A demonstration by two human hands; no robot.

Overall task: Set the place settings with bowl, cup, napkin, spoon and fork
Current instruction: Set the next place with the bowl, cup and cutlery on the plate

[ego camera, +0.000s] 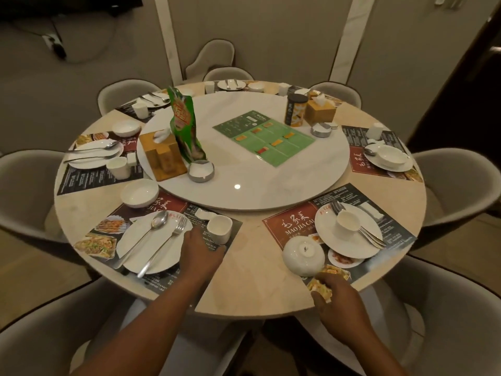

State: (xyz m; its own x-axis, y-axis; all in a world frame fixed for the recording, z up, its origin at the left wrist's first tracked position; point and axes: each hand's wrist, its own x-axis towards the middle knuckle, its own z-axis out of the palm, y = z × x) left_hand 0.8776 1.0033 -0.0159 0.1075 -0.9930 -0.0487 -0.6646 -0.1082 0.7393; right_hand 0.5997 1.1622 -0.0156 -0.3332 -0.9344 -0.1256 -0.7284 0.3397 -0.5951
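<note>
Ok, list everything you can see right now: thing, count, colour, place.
table: 1, beige, round, centre
turntable: 1, white, mid-table
placemats: 6 or 7, dark red and black, around the rim
plates: 6 seen, white, on the placemats
bowls: 5 seen, white; the near right one upside down
cups: about 6, white, one per setting
spoon, fork: steel, near left plate
tissue boxes: 2, wooden, turntable
ashtrays: 2, steel, turntable
menu card: 1, green, turntable
chairs: about 8, grey, around the table
left hand: beside the near cup
right hand: by the upturned bowl
</note>
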